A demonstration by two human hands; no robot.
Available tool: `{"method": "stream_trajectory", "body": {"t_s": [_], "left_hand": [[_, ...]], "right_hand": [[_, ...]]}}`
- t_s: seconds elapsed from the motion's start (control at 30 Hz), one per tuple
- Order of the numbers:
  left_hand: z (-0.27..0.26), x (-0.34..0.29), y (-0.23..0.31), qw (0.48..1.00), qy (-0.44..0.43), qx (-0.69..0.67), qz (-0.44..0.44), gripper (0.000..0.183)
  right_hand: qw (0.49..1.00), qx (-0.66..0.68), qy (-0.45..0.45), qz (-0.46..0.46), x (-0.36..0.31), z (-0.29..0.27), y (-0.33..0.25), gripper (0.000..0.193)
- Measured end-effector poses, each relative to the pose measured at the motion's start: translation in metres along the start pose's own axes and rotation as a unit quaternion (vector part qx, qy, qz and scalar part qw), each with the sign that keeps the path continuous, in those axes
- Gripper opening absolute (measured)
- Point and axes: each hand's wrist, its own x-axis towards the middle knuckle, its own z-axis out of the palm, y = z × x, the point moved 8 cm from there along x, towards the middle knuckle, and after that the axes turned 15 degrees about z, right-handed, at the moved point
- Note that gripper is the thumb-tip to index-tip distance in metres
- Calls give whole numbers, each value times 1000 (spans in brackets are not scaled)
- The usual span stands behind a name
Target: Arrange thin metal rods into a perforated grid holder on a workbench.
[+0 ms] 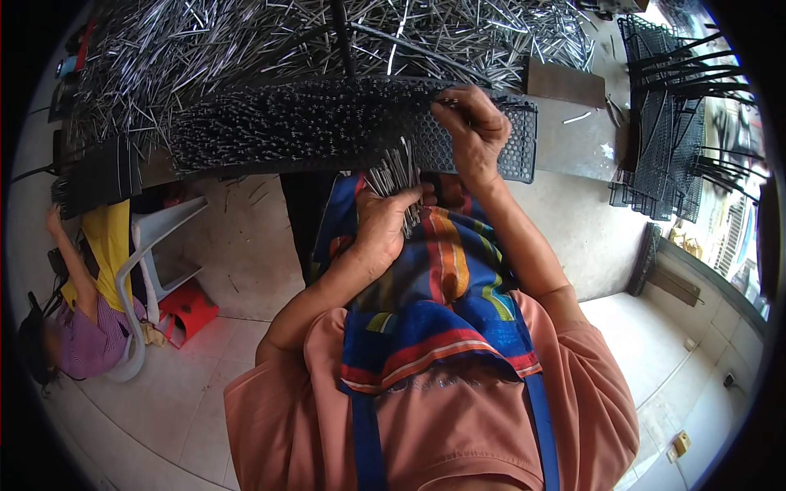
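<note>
In my left hand, closed in front of my striped apron, is a bundle of thin metal rods, fanning upward. A long black perforated rack lies across the near side of the table. Upright rods crowd its left and middle holes, while rows of bare holes show at its right end. Over that right end is my right hand, its thumb and fingers pinched together. What sits between those fingertips is too small to make out.
A large heap of loose metal rods covers the table behind the rack. Dark wire racks stand at the right, near a brown block. At left, another person works by a grey chair and a red bag.
</note>
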Motion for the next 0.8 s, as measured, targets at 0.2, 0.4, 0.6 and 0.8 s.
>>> {"method": "stream_trajectory", "body": {"t_s": [0.2,0.4,0.6,0.8], "left_hand": [[-1,-3,2,999,2,-3,-33,23],[2,-1,4,999,-4,-29,-25,25],[0,-1,0,998,3,-33,-58,25],[14,-3,6,997,-30,-52,-52,27]], "right_hand": [[990,-98,-21,-102,-3,20,-3,16],[981,-171,9,-88,-1,30,-12,14],[948,-283,5,-143,-1,30,-22,12],[904,-172,-237,312,-19,10,57,18]]}}
